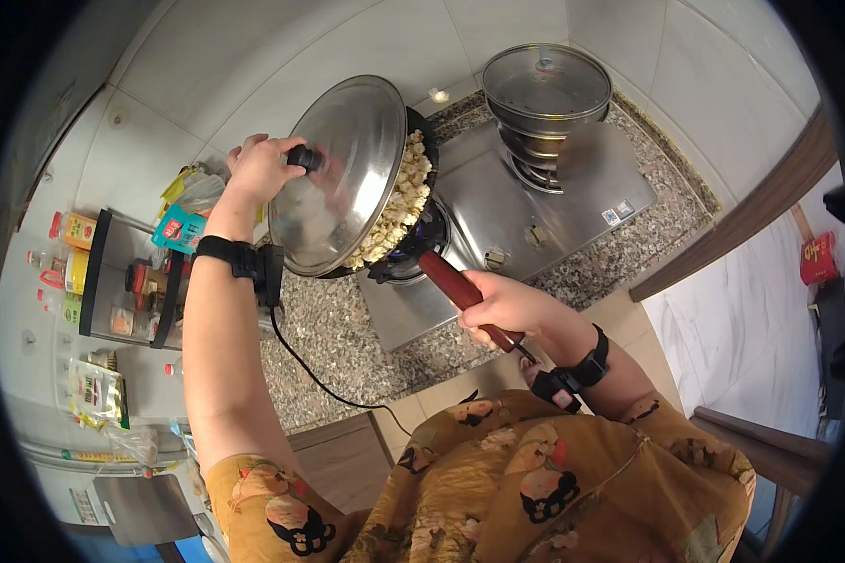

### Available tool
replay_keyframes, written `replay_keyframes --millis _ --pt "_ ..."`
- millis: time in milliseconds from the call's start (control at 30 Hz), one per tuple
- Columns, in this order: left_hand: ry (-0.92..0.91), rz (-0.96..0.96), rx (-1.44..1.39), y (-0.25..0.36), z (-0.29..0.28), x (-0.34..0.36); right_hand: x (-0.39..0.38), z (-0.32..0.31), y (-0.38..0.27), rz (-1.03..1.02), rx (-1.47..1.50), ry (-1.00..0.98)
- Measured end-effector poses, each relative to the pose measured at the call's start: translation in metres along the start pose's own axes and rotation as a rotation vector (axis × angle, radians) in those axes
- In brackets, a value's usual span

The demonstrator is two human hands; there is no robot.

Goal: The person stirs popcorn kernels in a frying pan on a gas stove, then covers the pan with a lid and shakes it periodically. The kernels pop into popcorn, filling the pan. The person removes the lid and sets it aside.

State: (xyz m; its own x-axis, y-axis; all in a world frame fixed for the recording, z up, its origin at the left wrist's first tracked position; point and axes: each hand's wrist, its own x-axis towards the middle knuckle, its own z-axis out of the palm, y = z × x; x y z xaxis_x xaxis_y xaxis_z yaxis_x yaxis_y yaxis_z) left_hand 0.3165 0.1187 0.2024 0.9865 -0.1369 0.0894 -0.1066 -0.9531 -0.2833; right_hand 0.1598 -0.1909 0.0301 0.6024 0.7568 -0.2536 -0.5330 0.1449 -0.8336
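Note:
My left hand point(261, 171) grips the black knob of a domed steel lid point(352, 178), which is tilted and shifted left over a dark frying pan point(426, 141). Popcorn point(404, 199) fills the pan and shows along the lid's right side; the rest lies hidden beneath the lid. Around the pan's reddish-brown handle point(453, 284) my right hand point(502, 305) is closed. The pan sits over the left burner of a steel gas stove point(507, 235), where a bluish glow shows near the handle's base.
A lidded steel steamer pot point(546, 94) stands on the right burner. One popped kernel point(438, 96) lies behind the pan. Speckled granite counter point(324, 324) surrounds the stove. At left, a black rack point(103, 272) holds jars and packets. A black cable point(319, 383) hangs from my left wrist.

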Motion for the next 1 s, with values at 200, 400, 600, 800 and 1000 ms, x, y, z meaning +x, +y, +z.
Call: replay_keyframes --millis 200,400,600,800,1000 --pt "-0.053 0.053 0.101 0.038 0.016 -0.002 0.001 0.004 -0.005 0.016 0.06 -0.007" --pt "-0.126 0.059 0.104 0.038 0.03 0.002 0.005 0.0 0.004 0.043 -0.008 -0.022" --pt "-0.114 0.052 0.034 0.042 0.035 -0.003 0.0 -0.001 0.007 0.035 -0.001 -0.019" --pt "-0.08 0.058 0.028 0.036 0.041 -0.007 0.002 0.002 0.007 0.016 -0.018 -0.014" --pt "-0.105 0.054 0.044 0.031 0.043 -0.006 0.004 0.003 0.008 0.01 -0.018 -0.031"
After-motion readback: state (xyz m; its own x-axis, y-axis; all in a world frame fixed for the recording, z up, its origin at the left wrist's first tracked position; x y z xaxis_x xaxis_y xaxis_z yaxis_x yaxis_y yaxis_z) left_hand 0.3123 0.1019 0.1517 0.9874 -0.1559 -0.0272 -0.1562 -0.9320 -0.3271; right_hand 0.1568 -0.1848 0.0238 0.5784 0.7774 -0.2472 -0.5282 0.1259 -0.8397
